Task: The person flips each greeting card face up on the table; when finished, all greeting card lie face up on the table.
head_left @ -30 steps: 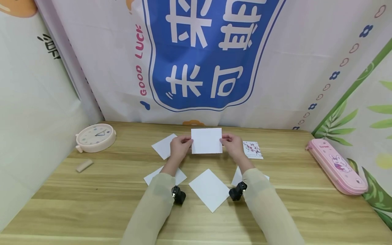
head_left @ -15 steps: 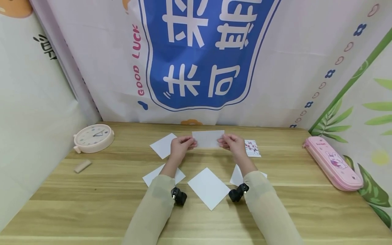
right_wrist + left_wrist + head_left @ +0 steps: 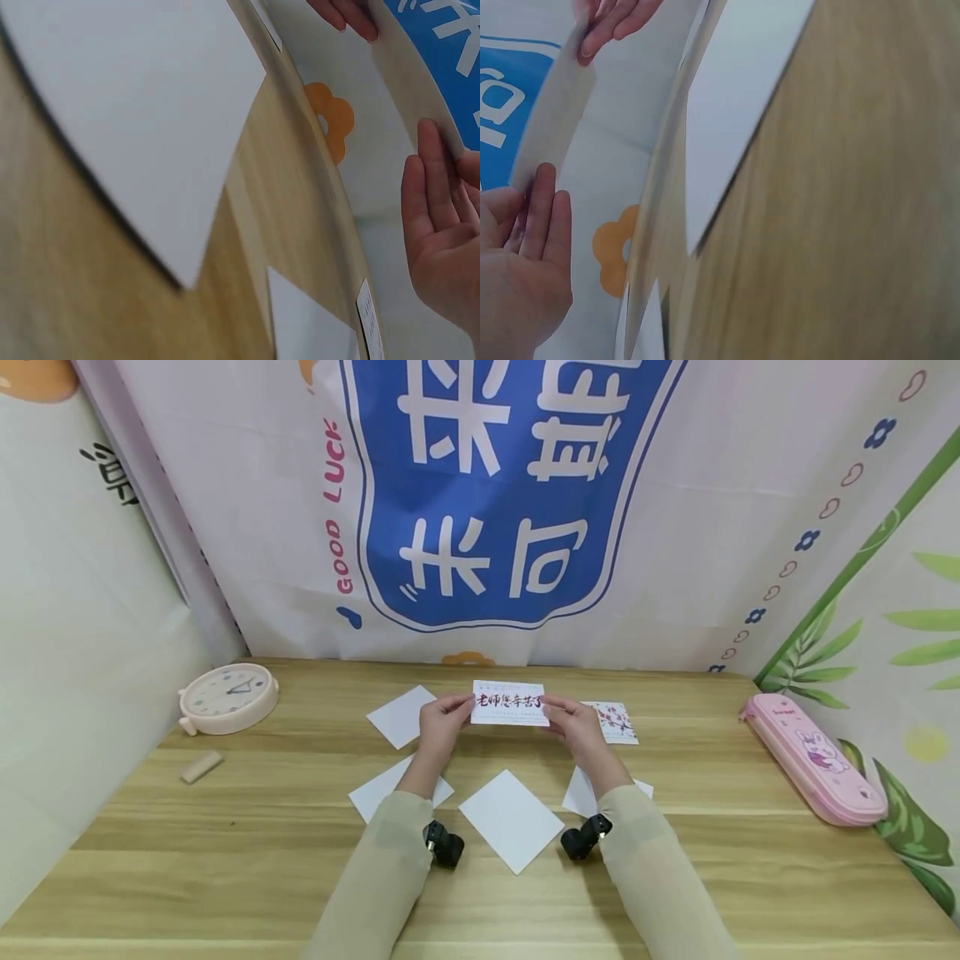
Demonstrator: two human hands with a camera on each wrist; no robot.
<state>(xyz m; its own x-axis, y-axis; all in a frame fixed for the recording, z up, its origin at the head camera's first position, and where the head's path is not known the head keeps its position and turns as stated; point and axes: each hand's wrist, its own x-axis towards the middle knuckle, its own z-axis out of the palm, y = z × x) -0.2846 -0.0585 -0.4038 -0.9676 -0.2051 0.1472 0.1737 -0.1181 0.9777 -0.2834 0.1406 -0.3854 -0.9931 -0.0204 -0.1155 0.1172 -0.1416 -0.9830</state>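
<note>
Both hands hold up a white card [image 3: 508,713] above the back of the table, its side with dark red Chinese lettering turned toward the head camera. My left hand [image 3: 441,731] pinches the left edge between thumb and fingers. The right edge is pinched the same way by my right hand [image 3: 581,733]. In the wrist views the card's back [image 3: 559,112] looks plain and shaded. A card with a red blossom print [image 3: 621,724] lies just right of the right hand. One blank white card [image 3: 396,718] lies beside the left hand.
Below the hands lie further white cards: one at the left [image 3: 375,792], one in the middle [image 3: 512,821], one partly under the right forearm [image 3: 579,795]. A pink clock [image 3: 232,697] and a small beige block [image 3: 202,767] are left; a pink pencil case [image 3: 821,760] is right.
The held card has flipped from its blank side, through a tilted position, to its lettered side. Both hands still hold its edges at nearly the same spot.
</note>
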